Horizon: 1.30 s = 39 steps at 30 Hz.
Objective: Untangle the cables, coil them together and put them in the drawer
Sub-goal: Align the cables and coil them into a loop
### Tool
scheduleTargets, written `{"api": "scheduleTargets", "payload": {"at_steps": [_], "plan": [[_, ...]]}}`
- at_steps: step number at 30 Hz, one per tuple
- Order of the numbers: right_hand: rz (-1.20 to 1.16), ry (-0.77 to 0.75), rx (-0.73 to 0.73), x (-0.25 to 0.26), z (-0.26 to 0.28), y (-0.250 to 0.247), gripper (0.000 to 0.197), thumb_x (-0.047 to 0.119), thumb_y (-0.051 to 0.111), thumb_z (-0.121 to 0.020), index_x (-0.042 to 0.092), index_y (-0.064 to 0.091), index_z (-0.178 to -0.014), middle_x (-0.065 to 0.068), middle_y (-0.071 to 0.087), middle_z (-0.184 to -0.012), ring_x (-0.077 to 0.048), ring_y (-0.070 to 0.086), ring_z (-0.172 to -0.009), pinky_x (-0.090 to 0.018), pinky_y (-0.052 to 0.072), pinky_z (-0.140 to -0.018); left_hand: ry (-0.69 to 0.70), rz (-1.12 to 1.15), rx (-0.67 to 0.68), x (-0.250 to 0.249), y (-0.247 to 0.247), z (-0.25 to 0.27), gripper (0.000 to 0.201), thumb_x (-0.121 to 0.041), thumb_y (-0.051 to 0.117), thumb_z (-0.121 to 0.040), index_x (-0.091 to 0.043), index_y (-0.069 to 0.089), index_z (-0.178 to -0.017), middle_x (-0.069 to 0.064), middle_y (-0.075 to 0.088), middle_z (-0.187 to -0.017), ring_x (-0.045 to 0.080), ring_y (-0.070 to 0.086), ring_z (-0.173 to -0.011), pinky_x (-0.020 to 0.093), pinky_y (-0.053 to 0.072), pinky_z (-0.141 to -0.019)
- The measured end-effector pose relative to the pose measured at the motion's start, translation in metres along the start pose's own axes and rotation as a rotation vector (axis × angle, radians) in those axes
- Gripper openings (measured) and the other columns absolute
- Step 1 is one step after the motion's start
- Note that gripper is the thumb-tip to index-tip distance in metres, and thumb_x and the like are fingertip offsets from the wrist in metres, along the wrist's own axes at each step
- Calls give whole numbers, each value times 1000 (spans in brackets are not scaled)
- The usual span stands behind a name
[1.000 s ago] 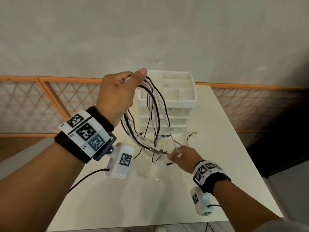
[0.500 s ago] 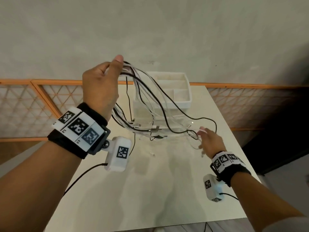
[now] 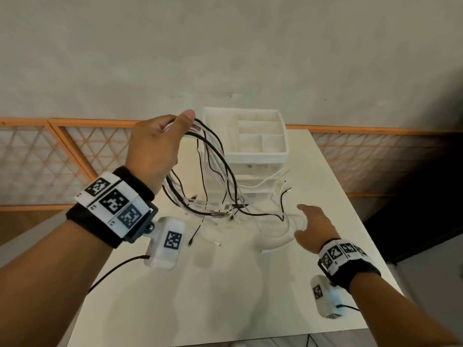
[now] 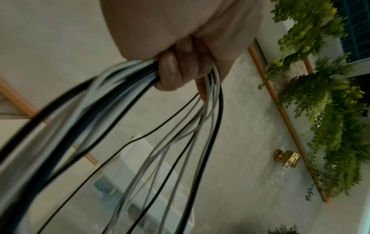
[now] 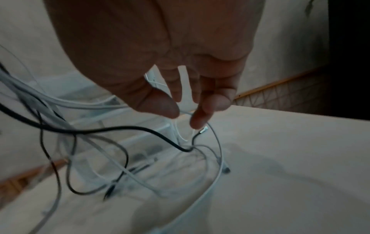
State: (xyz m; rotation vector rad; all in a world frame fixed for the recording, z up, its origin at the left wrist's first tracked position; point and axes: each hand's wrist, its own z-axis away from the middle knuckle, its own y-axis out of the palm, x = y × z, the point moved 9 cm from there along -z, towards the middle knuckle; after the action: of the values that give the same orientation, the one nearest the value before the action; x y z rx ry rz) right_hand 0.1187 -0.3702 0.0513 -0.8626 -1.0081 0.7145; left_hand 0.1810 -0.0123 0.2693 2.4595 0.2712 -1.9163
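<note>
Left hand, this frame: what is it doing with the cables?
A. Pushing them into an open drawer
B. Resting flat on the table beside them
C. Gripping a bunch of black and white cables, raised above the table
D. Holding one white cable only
C: the left hand has its fingers curled round a bunch of black and white cables that hang down towards the table.

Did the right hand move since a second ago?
Yes. The right hand went rightward and away from the dangling cables, ending beside the drawer unit's base, toward the table's right edge.
</note>
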Motion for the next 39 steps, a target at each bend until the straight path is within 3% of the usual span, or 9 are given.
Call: {"api": "scheduleTargets", "payload": {"at_steps": [3,6,10,14,18,21,25,34,39], "plan": [[-217,-238,-187,55,10,-36,53,9,67,-79,24,59,-130,1,56,-136,-18,61,-111,-19,41,-98,-43,106,110,-1,10,0,49,-37,66,-91,12,64,-86,-8,21,-43,17,15,-42,22,20,-45],[-414,-510,-243,136,36,-72,42,15,70,-84,31,63,-122,14,61,-116,-3,56,-63,-4,41,-67,-30,138,221,-11,27,11,32,-33,65,-93,-10,75,-73,-7,19,-44,20,11,-45,27,15,-47],[-463,-652,-177,197,44,-74,13,17,66,-90,21,68,-102,9,68,-95,5,52,-55,-7,38,-56,6,154,294,-25,42,25,47,-25,61,-96,-27,66,-49,-8,17,-45,21,8,-48,32,12,-49],[-336,-549,91,191,28,-23,9,17,64,-87,18,73,-84,5,75,-86,-2,67,-77,-33,56,-82,48,145,222,-30,31,21,36,-29,64,-94,-24,73,-60,-8,20,-42,20,14,-41,23,19,-48],[-424,-411,185,167,20,11,9,21,74,-80,29,72,-77,12,74,-87,-9,68,-93,-37,52,-97,57,167,218,-29,27,18,29,-29,65,-93,-15,75,-70,-9,21,-42,17,14,-41,20,21,-46],[-457,-399,133,165,13,11,12,25,73,-82,32,68,-90,12,72,-99,-7,66,-91,-36,53,-94,50,178,207,-27,28,16,39,-29,65,-93,9,69,-84,-9,20,-43,17,13,-42,20,20,-46],[-512,-454,180,175,19,11,9,24,66,-91,23,75,-90,7,74,-86,7,58,-59,-27,47,-72,53,196,210,-27,31,15,42,-30,66,-92,11,67,-88,-10,20,-44,17,13,-43,21,19,-46],[-796,-357,-70,152,21,-42,14,21,68,-92,10,71,-83,-9,74,-74,-21,64,-49,-26,50,-47,30,32,121,-7,17,8,51,-36,66,-92,-2,51,-58,3,17,-54,17,16,-42,22,22,-47],[-408,-373,-151,126,2,-38,15,24,69,-84,18,63,-72,-9,67,-70,-27,63,-58,-33,55,-57,24,71,28,-4,9,8,49,-37,67,-90,-22,51,-47,-2,20,-48,17,17,-41,22,22,-46]]}}
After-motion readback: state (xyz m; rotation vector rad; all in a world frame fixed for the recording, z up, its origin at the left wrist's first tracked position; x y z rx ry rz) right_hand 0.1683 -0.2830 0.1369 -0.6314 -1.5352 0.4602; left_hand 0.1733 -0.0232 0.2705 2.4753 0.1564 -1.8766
